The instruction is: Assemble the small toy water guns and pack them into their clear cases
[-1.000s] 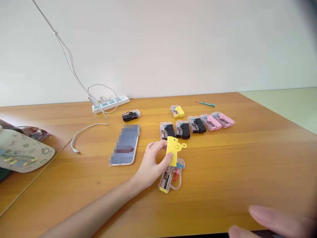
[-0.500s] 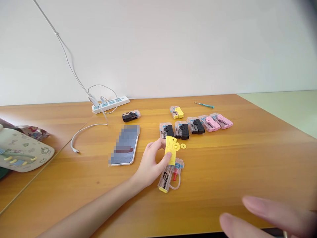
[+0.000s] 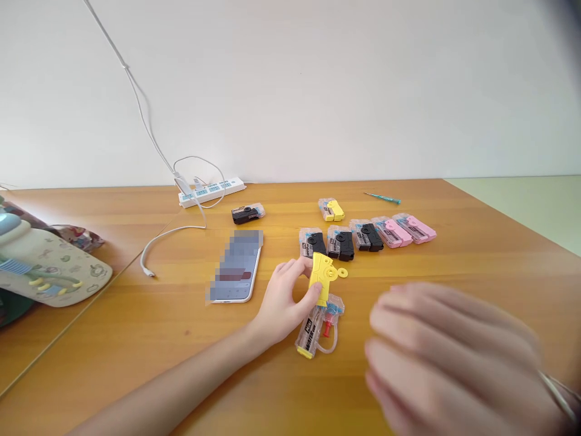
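Note:
My left hand (image 3: 284, 303) pinches a yellow plastic cover (image 3: 320, 275) between thumb and fingers. Directly below the cover lies a clear mini water gun (image 3: 309, 332) with a yellow base, a red trigger and blue inner parts; whether they touch is unclear. A small yellow disc (image 3: 343, 273) rests just right of the cover. My right hand (image 3: 454, 357) is at the lower right, nearest to the clear water gun but apart from it. Its fingers are curled and smeared by motion, and anything inside them is hidden.
Behind the hands are several water guns: black (image 3: 341, 243), pink (image 3: 414, 229) and yellow (image 3: 331, 209). Farther back lies a teal screwdriver (image 3: 385, 198). To the left are a phone (image 3: 238, 266), a white power strip (image 3: 212, 192) with cables, and a pale patterned bottle (image 3: 59, 266).
My right hand has come in from the lower right edge toward the clear water gun, its fingers now curled. My left hand still holds the yellow cover. The whole view has shifted slightly.

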The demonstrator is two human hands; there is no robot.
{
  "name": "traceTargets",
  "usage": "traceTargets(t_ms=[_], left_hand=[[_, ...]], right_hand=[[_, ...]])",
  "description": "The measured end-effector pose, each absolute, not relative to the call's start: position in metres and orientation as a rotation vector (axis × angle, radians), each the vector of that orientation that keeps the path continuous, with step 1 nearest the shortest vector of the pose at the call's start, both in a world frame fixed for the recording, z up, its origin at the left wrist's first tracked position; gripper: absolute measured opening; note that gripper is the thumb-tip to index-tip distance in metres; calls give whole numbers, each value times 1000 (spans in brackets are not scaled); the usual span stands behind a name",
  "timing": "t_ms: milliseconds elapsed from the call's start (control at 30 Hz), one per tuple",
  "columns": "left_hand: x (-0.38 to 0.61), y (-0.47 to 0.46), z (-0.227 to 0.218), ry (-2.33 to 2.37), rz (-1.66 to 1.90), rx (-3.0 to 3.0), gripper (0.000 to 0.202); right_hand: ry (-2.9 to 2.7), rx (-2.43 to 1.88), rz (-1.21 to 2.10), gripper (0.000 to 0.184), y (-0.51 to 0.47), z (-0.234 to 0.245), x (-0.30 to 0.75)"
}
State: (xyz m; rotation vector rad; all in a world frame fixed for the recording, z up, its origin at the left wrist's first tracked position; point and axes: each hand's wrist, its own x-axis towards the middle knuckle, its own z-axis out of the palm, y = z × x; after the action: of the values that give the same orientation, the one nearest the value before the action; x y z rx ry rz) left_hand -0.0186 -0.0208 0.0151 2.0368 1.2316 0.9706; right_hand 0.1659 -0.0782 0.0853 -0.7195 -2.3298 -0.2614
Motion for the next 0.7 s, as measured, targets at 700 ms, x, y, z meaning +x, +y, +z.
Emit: traceTargets(t_ms=[700], left_hand=[[-17, -16, 14, 1328, 869, 2009, 15]], right_hand=[[-2355, -1271, 293, 6, 12, 0, 200]])
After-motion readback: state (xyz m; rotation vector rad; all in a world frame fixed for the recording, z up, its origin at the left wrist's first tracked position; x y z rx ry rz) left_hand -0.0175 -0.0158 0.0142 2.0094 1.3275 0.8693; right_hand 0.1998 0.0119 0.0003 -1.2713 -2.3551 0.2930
